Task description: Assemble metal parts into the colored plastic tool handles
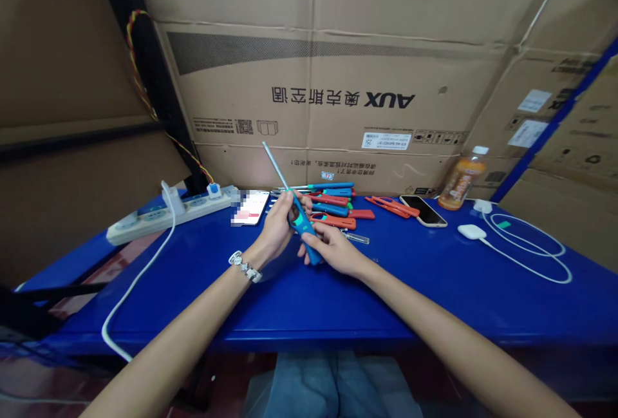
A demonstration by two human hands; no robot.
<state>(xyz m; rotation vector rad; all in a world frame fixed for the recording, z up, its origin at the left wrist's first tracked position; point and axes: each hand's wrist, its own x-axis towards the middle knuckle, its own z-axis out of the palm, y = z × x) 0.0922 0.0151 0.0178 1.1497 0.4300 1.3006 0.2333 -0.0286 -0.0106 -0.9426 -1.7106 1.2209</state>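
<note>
Both my hands hold one blue long-nosed lighter (300, 217) above the blue table (425, 295). Its thin metal tube points up and to the left. My left hand (280, 225), with a bracelet at the wrist, is wrapped round the upper part of the blue handle. Lower down, my right hand (331, 250) grips the handle's end. Just behind the hands lies a pile of more lighters (338, 204), blue and red ones, lying on their sides.
A white power strip (164, 215) with a white cable lies at the left. Two phones (251, 207) (423, 210), an orange drink bottle (462, 180) and a white charger with coiled cable (521, 244) are on the table. Cardboard boxes (338, 96) stand behind.
</note>
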